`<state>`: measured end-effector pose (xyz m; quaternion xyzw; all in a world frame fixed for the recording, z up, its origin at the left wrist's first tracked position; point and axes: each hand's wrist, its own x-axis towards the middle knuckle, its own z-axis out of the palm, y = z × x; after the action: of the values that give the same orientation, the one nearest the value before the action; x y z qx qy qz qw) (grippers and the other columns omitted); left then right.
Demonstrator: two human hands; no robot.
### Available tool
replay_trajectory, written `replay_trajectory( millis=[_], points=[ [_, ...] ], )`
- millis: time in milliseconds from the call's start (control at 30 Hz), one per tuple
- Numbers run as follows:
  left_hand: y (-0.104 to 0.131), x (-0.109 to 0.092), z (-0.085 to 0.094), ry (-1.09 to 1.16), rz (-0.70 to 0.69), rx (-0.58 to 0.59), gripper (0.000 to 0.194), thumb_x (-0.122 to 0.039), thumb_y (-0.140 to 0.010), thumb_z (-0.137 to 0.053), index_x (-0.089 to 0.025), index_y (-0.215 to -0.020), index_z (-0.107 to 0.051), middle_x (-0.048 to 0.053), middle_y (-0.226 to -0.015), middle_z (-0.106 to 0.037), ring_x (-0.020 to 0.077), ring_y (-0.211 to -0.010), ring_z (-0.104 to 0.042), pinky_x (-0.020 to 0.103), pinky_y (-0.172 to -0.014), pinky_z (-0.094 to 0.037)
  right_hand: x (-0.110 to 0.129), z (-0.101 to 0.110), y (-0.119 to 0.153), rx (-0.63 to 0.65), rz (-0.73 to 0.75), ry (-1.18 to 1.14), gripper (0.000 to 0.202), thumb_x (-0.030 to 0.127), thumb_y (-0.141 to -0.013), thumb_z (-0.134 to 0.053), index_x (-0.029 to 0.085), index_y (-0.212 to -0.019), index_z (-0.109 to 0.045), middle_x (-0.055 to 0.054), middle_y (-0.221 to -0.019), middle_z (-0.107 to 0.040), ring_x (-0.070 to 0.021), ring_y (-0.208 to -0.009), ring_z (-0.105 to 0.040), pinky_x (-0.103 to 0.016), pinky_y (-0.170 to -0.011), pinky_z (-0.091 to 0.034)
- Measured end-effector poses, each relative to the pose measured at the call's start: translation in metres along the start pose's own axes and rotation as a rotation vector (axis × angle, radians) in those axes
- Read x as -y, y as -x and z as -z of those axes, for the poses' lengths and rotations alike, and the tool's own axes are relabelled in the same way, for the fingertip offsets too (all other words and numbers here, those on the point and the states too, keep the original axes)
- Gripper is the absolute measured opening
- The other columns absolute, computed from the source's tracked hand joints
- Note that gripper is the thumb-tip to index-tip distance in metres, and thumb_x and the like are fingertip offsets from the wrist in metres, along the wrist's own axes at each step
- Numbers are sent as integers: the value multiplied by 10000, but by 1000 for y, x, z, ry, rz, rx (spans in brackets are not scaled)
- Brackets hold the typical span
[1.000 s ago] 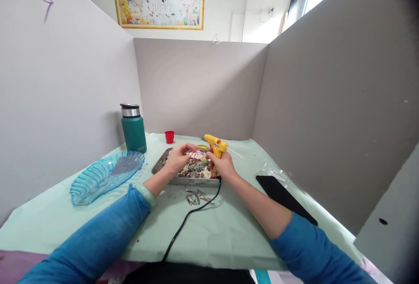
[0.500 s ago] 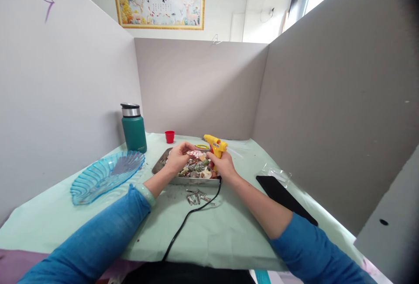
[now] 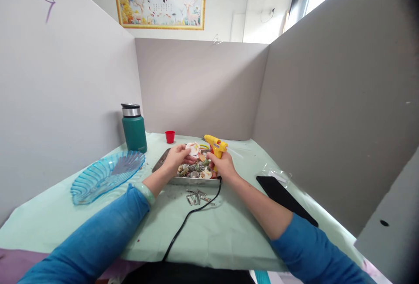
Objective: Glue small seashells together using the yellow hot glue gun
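Between the fingers of my left hand (image 3: 177, 158) is a pale seashell (image 3: 193, 148), held up over a metal tray (image 3: 196, 181). Seashells (image 3: 194, 170) of several shapes and colours fill the tray. My right hand (image 3: 223, 165) is wrapped round the handle of a yellow glue gun (image 3: 216, 145), whose nozzle points away to the upper left. A clear glue stick (image 3: 235, 152) juts from its back. From the handle a black cord (image 3: 186, 218) runs down to the table's front edge. Just in front of the tray lie several small metal pins (image 3: 197, 197).
On the left are a blue scalloped glass dish (image 3: 88, 185) and a green flask (image 3: 134, 131). A red cup (image 3: 170, 136) stands behind the tray. To the right lie a black flat strip (image 3: 284, 200) and a clear plastic bag (image 3: 276, 173). Grey partitions (image 3: 199, 87) enclose the table.
My left hand has turned the shell, so its pale side shows instead of the pinkish patterned one, and shifted slightly left. My right hand and the glue gun have stayed in place.
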<state>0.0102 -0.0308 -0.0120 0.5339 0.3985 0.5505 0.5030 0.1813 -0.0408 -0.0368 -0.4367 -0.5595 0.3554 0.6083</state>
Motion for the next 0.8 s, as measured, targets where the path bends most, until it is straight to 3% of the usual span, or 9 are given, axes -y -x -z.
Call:
replay_trajectory(
  millis=[333, 567, 800],
  points=[
    [-2, 1, 2, 45, 112, 37, 36, -73, -848, -506, -102, -839, -526, 76, -620, -658, 178, -576, -690, 234, -511, -547, -4, 0, -2, -2, -1, 7, 240, 362, -690, -633, 150, -790, -587, 38, -487, -548, -98, -404, -504, -202, -407, -420],
    [-3, 6, 1, 18, 65, 82, 67, -83, -841, -559, -120, -832, -503, 57, -665, -651, 186, -633, -706, 236, -539, -557, 5, 1, 4, 13, -28, 26, 230, 345, -668, -653, 155, -774, -580, 51, -443, -518, -104, -403, -489, -207, -406, -410],
    [4, 1, -3, -10, 73, 191, 124, -104, -834, -602, -122, -878, -488, 100, -795, -688, 183, -655, -710, 213, -518, -547, 6, 0, 4, 42, -24, 22, 218, 331, -659, -661, 168, -763, -559, 51, -440, -521, -100, -397, -473, -208, -405, -405]
  ],
)
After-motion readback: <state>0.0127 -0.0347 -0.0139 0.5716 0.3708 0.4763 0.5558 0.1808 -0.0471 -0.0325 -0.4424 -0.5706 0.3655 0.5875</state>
